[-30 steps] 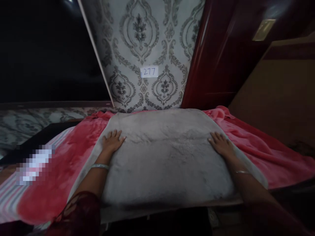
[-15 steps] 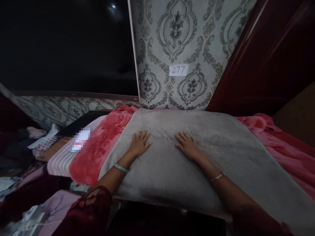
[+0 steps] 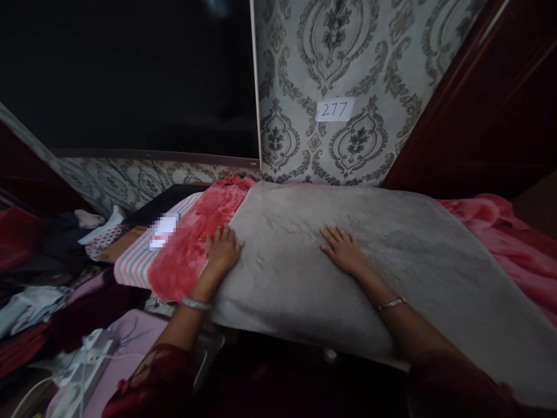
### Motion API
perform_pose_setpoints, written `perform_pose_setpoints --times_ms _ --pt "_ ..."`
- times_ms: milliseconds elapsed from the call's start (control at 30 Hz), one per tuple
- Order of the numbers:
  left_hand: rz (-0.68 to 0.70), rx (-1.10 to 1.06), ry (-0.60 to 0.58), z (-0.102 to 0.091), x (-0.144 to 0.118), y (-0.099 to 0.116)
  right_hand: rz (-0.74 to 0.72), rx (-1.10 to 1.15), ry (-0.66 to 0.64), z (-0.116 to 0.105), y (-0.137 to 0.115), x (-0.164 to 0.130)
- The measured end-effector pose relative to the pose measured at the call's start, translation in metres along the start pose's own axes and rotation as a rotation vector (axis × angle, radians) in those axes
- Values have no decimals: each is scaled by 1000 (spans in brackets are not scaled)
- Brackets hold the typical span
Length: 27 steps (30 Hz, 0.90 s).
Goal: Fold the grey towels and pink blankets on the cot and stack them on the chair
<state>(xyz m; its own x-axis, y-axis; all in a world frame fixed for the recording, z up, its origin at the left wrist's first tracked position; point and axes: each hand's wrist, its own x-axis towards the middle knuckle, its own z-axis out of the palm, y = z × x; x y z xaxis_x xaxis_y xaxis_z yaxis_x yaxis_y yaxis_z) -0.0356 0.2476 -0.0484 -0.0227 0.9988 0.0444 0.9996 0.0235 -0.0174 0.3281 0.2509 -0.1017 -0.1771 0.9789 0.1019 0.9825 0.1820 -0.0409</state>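
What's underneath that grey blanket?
Red plush cloth peeks out past the left and right edges of the grey blanket. Whatever lies beneath its middle is covered, so I can't tell whether the red continues.

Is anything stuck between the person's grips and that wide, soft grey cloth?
Nothing visible is. The right grip rests on the wide, soft grey cloth; the left grip sits at its left edge, partly over the plush red cloth.

— What number can be read?
— "277", handwritten in blue on a white paper label (image 3: 335, 109) on the patterned wallpaper (image 3: 314, 143).
— And on the lower frame (image 3: 183, 156) of the black screen (image 3: 143, 75)?
— It carries a pale mark (image 3: 253, 164) near its right end, but that is too small to read.
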Motion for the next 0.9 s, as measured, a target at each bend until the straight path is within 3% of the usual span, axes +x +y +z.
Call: perform_pose_setpoints --times_ms 67,100,167,267,333,533,633,700,767,900 --pt "132 -40 63 0 -10 39 2 -4 6 1 0 0" --pt "260 -71 59 2 -16 61 2 -4 9 1 1 0" --pt "511 -122 -29 11 -31 102 2 0 14 2 2 0" --pt "557 -151 -53 22 -47 130 -6 11 19 2 4 -1" --pt "471 -129 -64 24 -49 118 -12 15 29 2 4 -1" --pt "134 33 -45 17 -53 9 1 19 25 -1 3 -1" --pt "13 64 -44 12 -59 -21 7 31 3 -5 3 -1" --pt "-28 68 2 7 -60 -17 24 36 -24 -10 0 0" --pt "19 48 58 1 -56 3 34 52 -48 -16 -8 -2" --pt "350 -66 35 -5 -35 62 -100 132 -78 -23 -41 -14"
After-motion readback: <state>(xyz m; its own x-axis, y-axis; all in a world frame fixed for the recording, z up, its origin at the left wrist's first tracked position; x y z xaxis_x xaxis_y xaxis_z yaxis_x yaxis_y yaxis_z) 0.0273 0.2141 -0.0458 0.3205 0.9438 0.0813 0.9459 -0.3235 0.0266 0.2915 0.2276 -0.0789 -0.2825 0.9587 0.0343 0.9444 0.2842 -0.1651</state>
